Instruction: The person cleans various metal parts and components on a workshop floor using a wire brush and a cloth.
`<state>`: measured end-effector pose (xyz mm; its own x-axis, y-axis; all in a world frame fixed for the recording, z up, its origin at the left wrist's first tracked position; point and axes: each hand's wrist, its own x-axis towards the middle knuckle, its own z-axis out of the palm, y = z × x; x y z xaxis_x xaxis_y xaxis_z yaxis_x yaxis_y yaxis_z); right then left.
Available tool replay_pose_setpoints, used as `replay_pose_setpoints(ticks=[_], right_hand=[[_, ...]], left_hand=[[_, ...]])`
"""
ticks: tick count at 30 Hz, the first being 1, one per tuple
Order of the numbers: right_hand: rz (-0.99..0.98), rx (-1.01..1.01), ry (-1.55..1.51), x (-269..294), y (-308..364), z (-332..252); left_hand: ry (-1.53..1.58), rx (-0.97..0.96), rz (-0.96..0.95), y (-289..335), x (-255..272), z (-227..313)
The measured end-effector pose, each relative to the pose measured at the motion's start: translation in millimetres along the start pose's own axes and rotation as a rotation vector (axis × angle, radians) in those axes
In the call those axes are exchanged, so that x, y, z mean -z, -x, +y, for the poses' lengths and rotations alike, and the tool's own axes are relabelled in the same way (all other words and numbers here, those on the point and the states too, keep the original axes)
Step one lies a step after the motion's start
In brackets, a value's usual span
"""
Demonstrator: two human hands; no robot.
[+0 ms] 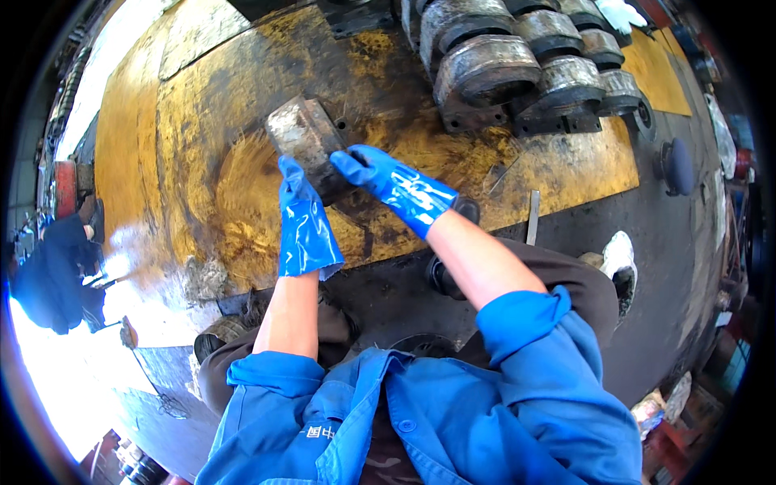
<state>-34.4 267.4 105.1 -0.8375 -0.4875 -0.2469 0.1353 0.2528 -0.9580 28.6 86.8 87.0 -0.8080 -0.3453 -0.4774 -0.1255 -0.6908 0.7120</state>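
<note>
A worn, greasy metal bearing housing (305,133) with a rounded silvery face sits tilted over the stained yellow board. My left hand (297,187), in a long blue rubber glove, grips its near left side. Against the near right edge, my right hand (365,168) in a matching glove holds the same part, thumb and fingers bent around it. The fingers beneath the housing are hidden. Stacked in rows to the far right are several similar bearing housings (495,63), with dark bores and flanged feet.
The yellow board (428,198) is smeared with black grease. A flat metal strip (533,217) lies at its near right edge, and a grey rag (206,277) at its near left. A dark round-topped object (679,167) stands farther right. Another person (52,271) is at the far left.
</note>
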Motion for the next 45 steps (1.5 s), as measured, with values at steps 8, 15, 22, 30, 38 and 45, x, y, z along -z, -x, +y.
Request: replay_pose_setpoints(ticks=[8,15,22,30,38,45], right_hand=[[0.335,0.079,0.047,-43,4,4],[0.308,0.091,-0.025,-29,13,1],[0.331,0.052,0.071,-31,43,-2],[0.472,0.083,0.080,-52,116,17],[0.462,0.130,0.193,-70,186,43],[0.633,0.225,0.318,-90,182,50]], left_hand=[[-0.171,-0.097,-0.024,-11,-15,3],[-0.201,-0.007,0.069,4,-41,11],[-0.295,0.050,0.049,14,-31,15],[-0.322,0.062,0.023,78,-8,-19],[-0.257,-0.135,0.154,162,15,-75],[-0.202,-0.156,0.232,173,14,-64]])
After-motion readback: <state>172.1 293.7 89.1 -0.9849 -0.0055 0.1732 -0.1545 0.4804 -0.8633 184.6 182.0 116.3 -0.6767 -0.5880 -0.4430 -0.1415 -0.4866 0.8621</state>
